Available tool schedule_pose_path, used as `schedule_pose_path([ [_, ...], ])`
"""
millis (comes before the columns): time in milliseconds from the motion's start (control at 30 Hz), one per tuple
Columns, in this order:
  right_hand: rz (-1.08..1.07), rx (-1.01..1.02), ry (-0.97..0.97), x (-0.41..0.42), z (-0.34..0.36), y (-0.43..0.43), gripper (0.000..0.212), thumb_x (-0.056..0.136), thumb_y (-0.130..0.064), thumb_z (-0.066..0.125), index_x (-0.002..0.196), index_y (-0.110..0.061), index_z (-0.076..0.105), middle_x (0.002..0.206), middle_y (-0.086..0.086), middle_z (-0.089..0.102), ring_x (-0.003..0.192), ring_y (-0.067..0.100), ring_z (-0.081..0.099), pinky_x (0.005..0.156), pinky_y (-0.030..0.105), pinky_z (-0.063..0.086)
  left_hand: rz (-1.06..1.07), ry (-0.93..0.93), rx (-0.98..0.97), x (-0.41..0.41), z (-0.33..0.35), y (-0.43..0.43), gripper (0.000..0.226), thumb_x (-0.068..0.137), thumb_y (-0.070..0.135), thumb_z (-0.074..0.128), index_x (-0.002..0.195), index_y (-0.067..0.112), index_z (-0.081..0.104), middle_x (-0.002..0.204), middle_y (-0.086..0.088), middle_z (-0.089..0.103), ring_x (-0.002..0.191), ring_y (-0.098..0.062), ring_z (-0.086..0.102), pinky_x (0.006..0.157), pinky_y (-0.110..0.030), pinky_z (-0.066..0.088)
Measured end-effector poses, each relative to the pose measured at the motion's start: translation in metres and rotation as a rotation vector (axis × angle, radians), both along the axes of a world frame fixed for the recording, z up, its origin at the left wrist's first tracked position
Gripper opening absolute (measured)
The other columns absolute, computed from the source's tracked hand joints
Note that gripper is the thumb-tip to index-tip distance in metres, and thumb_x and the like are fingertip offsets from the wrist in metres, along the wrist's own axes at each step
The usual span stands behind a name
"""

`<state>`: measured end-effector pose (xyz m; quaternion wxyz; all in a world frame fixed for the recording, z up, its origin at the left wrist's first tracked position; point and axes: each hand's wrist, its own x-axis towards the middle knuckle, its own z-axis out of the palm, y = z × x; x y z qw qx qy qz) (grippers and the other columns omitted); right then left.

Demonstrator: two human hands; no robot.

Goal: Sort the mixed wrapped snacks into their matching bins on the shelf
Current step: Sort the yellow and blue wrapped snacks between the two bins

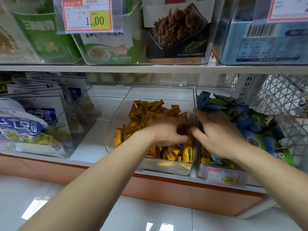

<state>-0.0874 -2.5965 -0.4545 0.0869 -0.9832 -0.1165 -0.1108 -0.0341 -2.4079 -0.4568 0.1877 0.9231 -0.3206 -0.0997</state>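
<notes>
Two hands meet over the wall between the bins, right of centre. The left hand (pixel 166 130) curls into the yellow snacks (pixel 150 112) in the middle bin (pixel 116 117); I cannot tell whether it grips any. The right hand (pixel 220 135) lies spread wide and holds nothing, above the right bin (pixel 216 171) of blue snacks (pixel 233 107). Stray yellow packets (pixel 205 158) sit at that bin's front: pinch them singly and lift them clear over the wall.

We see non-task stock up top: a price label (pixel 87 15) reading 1.00, green boxes (pixel 45 35), a box picturing dark strips (pixel 175 30) and a blue box (pixel 270 42). White-and-blue bags (pixel 25 124) sit lower left, a white mesh basket (pixel 283 95) far right. Orange plinth (pixel 166 189) runs above the glossy tiled floor (pixel 50 197).
</notes>
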Motion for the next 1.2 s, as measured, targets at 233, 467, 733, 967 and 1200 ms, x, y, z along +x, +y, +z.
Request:
schedule_pose_path([
  [233, 0.027, -0.015, 0.047, 0.004, 0.0, -0.006, 0.069, 0.093, -0.06, 0.032, 0.152, -0.025, 0.022, 0.14, 0.008, 0.052, 0.119, 0.03, 0.052, 0.079, 0.032, 0.037, 0.024, -0.174, 0.398, 0.042, -0.015, 0.004, 0.054, 0.084, 0.068, 0.057, 0.129, 0.039, 0.055, 0.116, 0.004, 0.065, 0.108, -0.023, 0.061, 0.077, -0.035, 0.047],
  [467, 0.047, 0.016, 0.023, 0.002, 0.002, -0.006, 0.069, 0.094, -0.057, 0.035, 0.153, -0.025, 0.022, 0.136, 0.007, 0.057, 0.117, 0.029, 0.054, 0.083, 0.033, 0.04, 0.225, -0.215, 0.495, 0.071, 0.008, 0.048, 0.063, 0.083, 0.071, 0.058, 0.14, 0.046, 0.045, 0.133, -0.002, 0.059, 0.122, -0.029, 0.056, 0.095, -0.043, 0.045],
  [733, 0.078, 0.034, -0.005, 0.004, 0.0, -0.006, 0.057, 0.093, -0.056, 0.036, 0.14, -0.025, 0.034, 0.12, 0.004, 0.062, 0.103, 0.027, 0.056, 0.074, 0.031, 0.031, 0.072, 0.015, 0.041, 0.029, 0.022, -0.008, 0.041, 0.09, 0.044, 0.064, 0.127, 0.029, 0.061, 0.122, 0.007, 0.063, 0.108, -0.012, 0.06, 0.084, -0.024, 0.048],
  [967, 0.037, 0.033, 0.04, 0.001, 0.001, -0.005, 0.07, 0.093, -0.058, 0.033, 0.154, -0.026, 0.019, 0.144, 0.005, 0.051, 0.124, 0.029, 0.05, 0.095, 0.037, 0.041, -0.003, 0.15, 0.406, 0.007, -0.021, -0.011, 0.116, 0.061, 0.083, 0.068, 0.155, 0.039, 0.018, 0.163, 0.01, 0.014, 0.142, -0.027, 0.033, 0.106, -0.041, 0.044],
  [1200, 0.046, 0.048, 0.064, -0.002, 0.005, -0.007, 0.071, 0.093, -0.059, 0.035, 0.154, -0.028, 0.02, 0.145, 0.004, 0.05, 0.126, 0.029, 0.05, 0.098, 0.038, 0.042, 0.079, -0.117, 0.443, 0.033, -0.022, 0.009, 0.053, 0.078, 0.068, 0.062, 0.118, 0.033, 0.067, 0.115, 0.006, 0.064, 0.1, -0.021, 0.063, 0.074, -0.033, 0.05],
])
